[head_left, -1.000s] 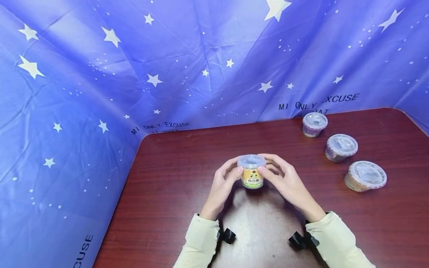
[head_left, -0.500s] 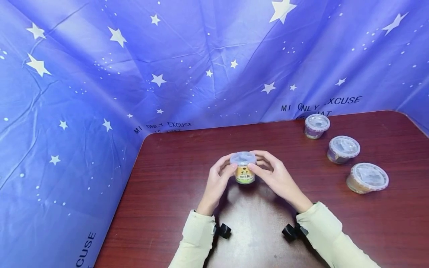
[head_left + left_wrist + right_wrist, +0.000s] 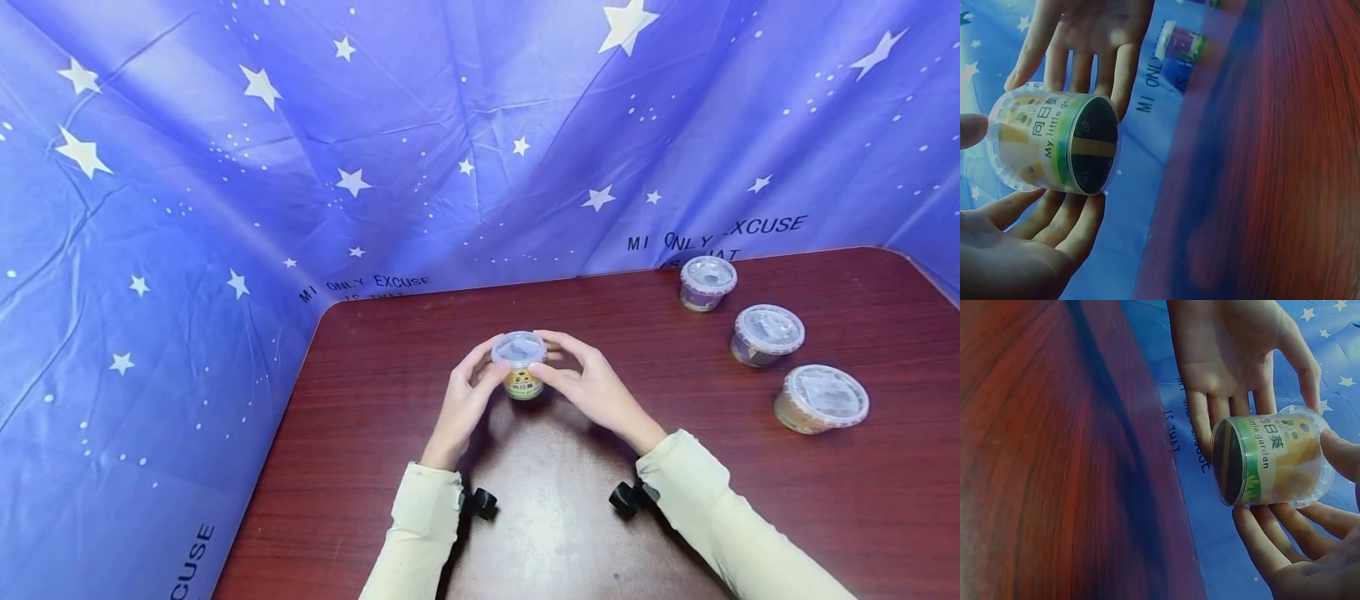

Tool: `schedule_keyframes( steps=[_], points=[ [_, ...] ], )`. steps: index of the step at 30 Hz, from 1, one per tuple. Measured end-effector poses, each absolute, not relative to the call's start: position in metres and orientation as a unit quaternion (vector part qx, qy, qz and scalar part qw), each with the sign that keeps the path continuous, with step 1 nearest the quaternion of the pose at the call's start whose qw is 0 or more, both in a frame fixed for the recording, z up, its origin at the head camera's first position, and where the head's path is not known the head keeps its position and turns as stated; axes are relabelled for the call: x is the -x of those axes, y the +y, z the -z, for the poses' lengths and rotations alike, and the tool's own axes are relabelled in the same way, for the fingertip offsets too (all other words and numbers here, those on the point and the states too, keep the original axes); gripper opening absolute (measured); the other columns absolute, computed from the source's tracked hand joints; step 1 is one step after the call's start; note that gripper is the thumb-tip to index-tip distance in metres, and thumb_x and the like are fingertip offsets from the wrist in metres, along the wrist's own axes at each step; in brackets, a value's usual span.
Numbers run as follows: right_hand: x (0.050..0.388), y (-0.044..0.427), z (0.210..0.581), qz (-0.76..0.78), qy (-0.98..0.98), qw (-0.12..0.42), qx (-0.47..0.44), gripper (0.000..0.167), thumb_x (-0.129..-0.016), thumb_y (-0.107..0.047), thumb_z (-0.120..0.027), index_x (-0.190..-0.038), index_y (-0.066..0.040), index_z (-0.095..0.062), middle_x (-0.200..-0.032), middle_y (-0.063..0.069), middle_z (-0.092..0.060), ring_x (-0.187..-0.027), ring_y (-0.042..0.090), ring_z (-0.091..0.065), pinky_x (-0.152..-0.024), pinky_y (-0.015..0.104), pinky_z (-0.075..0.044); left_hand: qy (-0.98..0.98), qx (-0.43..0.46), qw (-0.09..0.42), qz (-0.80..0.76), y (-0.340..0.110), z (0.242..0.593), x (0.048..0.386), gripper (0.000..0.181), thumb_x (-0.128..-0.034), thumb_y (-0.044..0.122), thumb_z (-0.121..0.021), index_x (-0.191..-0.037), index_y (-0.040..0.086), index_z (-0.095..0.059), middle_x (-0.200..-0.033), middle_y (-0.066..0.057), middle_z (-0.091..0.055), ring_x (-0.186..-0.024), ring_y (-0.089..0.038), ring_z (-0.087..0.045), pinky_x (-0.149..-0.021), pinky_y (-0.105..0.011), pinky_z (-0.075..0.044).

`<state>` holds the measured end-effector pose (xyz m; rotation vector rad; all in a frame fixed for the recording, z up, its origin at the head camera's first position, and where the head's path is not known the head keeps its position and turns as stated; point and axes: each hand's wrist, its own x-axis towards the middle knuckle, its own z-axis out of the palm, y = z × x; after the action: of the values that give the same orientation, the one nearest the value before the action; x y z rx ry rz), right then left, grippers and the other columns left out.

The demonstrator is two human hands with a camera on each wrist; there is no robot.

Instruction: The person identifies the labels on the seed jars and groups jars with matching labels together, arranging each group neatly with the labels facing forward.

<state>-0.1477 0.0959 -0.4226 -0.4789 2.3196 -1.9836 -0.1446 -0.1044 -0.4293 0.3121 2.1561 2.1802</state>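
Note:
A small clear plastic cup point(image 3: 522, 375) with a translucent lid is held upright between both hands, off the table. Its yellow and green label reads "My little garden", and the dark bottom of the cup point(image 3: 1094, 147) shows in the left wrist view. My left hand point(image 3: 465, 404) grips it from the left, thumb on the front near the lid. From the right, my right hand point(image 3: 588, 387) holds it in the same way, its thumb also at the front. In the right wrist view the fingers of both hands lie along the sides of the cup point(image 3: 1272, 459).
Three similar lidded cups stand in a slanting row at the right: a far purple one point(image 3: 707, 285), a middle one point(image 3: 767, 335) and a nearer tan one point(image 3: 821, 400). The reddish-brown wooden table point(image 3: 360, 483) meets a blue star-printed curtain point(image 3: 420, 167) behind and at the left.
Both hands have carried the cup to the left and slightly away from the person. Their hold on it looks the same. The three cups at the right have stayed put.

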Motion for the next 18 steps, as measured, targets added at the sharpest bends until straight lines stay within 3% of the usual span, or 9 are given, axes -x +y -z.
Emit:
schedule_keyframes(
  steps=[18],
  points=[
    [0.177, 0.069, 0.436, 0.632, 0.753, 0.050, 0.178, 0.055, -0.092, -0.011, -0.071, -0.141, 0.000, -0.049, -0.133, 0.021, -0.058, -0.124, 0.035, -0.056, -0.098, 0.037, -0.053, 0.714, -0.049, 0.027, -0.698, -0.128, 0.442, 0.166, 0.048, -0.0938, 0.007, -0.062, -0.141, 0.008, -0.054, -0.134, -0.015, -0.060, -0.116, -0.015, -0.058, -0.096, -0.024, -0.048]
  ],
)
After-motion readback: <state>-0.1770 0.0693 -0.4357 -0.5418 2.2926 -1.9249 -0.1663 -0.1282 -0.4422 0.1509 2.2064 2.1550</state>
